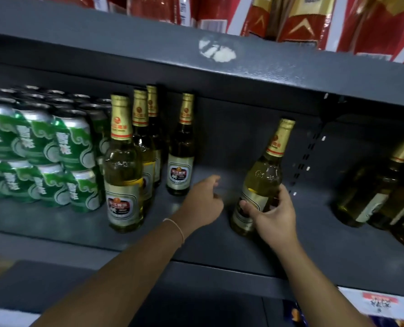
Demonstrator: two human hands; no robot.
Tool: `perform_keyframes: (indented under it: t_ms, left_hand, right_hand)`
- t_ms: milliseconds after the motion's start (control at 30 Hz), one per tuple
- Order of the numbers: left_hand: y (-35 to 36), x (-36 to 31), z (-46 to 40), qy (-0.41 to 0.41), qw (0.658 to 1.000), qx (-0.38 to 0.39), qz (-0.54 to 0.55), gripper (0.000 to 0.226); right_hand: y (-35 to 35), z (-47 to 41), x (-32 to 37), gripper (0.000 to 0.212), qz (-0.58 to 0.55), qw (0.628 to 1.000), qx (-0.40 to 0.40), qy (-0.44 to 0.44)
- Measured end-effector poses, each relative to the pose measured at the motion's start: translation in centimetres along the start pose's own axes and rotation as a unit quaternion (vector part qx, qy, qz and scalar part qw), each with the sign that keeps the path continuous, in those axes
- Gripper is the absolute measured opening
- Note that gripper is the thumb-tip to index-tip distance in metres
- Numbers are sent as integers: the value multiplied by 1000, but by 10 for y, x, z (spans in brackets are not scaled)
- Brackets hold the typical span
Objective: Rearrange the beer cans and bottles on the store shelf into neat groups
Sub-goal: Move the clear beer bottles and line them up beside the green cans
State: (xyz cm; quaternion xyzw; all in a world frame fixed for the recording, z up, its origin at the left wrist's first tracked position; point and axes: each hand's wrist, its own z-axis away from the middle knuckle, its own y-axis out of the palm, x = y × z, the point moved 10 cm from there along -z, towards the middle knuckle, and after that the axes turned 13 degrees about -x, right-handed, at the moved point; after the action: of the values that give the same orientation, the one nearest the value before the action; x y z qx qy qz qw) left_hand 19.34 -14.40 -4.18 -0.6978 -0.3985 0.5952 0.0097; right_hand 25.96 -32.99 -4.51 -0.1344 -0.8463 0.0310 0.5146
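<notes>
Head view: the right hand (272, 214) grips a clear glass beer bottle (258, 182) low on its body, thumb across the pale label and fingers curled round the far side. This bottle has a gold foil neck, leans to the right and stands on the grey metal shelf (208, 246) near its front edge. The left hand (202, 201) hangs just to the left of it, apart from the bottle, fingers loosely curled and holding nothing; a thin bracelet (176, 228) circles its wrist.

Further left stands a lone bottle (181, 156) toward the back of the shelf, then a front-to-back row of three matching bottles (124, 175), all upright. Between that lone bottle and the gripped one the shelf floor is bare. Beside the row, at the far left, green beer cans (43, 152) are stacked in two layers, several deep. At the right edge, beyond a slotted upright (307, 159), more gold-necked bottles (380, 192) stand close together, blurred. On the shelf above (267, 67) sit red and gold cartons (314, 20).
</notes>
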Motion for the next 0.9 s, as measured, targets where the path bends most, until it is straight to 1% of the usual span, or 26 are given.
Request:
perform_keyframes:
  t_ms: [133, 233, 333, 467, 533, 767, 900]
  left_hand:
    - [-25, 24, 4, -25, 1000, -7, 3, 60]
    - [-38, 39, 9, -41, 999, -15, -5, 60]
    - [-47, 50, 15, -54, 998, -7, 3, 61]
    - [-59, 56, 23, -46, 999, -11, 22, 52]
    - [-66, 63, 27, -44, 999, -18, 12, 50]
    - [-78, 86, 41, -65, 998, -22, 12, 56]
    - [-81, 91, 42, -47, 998, -27, -21, 65]
  right_hand:
    - [37, 15, 17, 68, -42, 998, 45, 12]
    - [62, 27, 30, 70, -57, 996, 69, 8]
    - [85, 37, 44, 68, -74, 993, 91, -3]
    - [114, 49, 54, 72, -90, 988, 122, -2]
    - [125, 52, 56, 72, -93, 987, 129, -3]
    - [152, 59, 60, 75, -105, 981, 163, 0]
    - [163, 62, 62, 71, -101, 977, 189, 0]
